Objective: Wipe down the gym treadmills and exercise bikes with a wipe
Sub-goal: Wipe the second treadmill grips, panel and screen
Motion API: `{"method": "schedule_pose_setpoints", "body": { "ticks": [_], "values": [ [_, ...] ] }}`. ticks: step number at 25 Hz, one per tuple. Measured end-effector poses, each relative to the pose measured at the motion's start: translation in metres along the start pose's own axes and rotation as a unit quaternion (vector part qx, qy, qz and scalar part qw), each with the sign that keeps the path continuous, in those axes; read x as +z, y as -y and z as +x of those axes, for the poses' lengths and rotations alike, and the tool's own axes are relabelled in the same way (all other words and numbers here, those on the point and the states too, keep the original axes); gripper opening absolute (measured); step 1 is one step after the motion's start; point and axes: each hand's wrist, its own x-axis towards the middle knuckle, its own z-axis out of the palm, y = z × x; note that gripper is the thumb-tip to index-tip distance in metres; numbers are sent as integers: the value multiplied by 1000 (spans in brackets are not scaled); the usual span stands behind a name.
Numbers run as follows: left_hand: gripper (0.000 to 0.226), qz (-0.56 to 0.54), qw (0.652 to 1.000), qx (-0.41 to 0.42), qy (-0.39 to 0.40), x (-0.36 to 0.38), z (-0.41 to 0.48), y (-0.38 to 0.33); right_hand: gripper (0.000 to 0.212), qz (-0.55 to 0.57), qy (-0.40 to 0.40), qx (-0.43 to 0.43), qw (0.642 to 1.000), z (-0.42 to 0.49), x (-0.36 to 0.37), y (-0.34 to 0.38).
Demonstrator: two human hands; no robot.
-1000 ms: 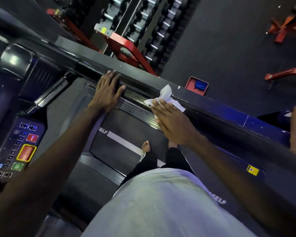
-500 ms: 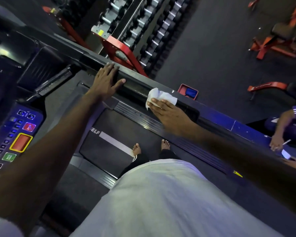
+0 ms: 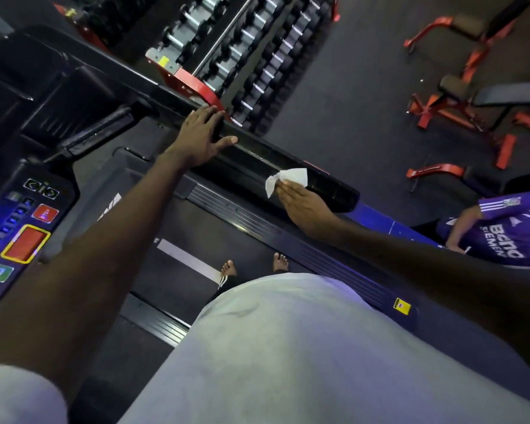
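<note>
Along the black side rail (image 3: 257, 157) of the treadmill (image 3: 172, 283), our right hand (image 3: 303, 206) presses the white wipe (image 3: 288, 177) flat under straight fingers. Farther up the rail our left hand (image 3: 196, 142) rests, fingers spread, holding nothing.

We see a small white wipe (image 3: 286, 178), a bit crumpled, on the treadmill's (image 3: 233, 214) shiny black side rail (image 3: 325, 186) at 1 o'clock. Our right hand (image 3: 303, 206) presses it down. The dark belt (image 3: 172, 280) lies at 6 o'clock, the lit button panel (image 3: 25, 234) at 9 o'clock.
</note>
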Motion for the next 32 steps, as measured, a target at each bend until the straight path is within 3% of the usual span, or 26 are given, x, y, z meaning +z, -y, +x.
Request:
{"method": "schedule_pose_setpoints", "body": {
  "ticks": [6, 12, 21, 26, 32],
  "values": [
    [80, -22, 999, 25, -15, 5, -1, 11, 57, 9, -3, -23, 1000, 34, -25, 3],
    [71, -22, 998, 47, -28, 4, -2, 21, 77, 126, -79, 55, 987, 9, -14, -12],
    [76, -16, 998, 57, -23, 2, -4, 24, 75, 178, -84, 68, 978, 74, -43, -13],
    [67, -18, 996, 69, -52, -2, -6, 50, 75, 303, -84, 208, 926, 48, -39, -9],
    [70, -24, 996, 78, -31, -5, -6, 55, 75, 439, -50, 292, 849, 95, -61, -4]
  ]
}}
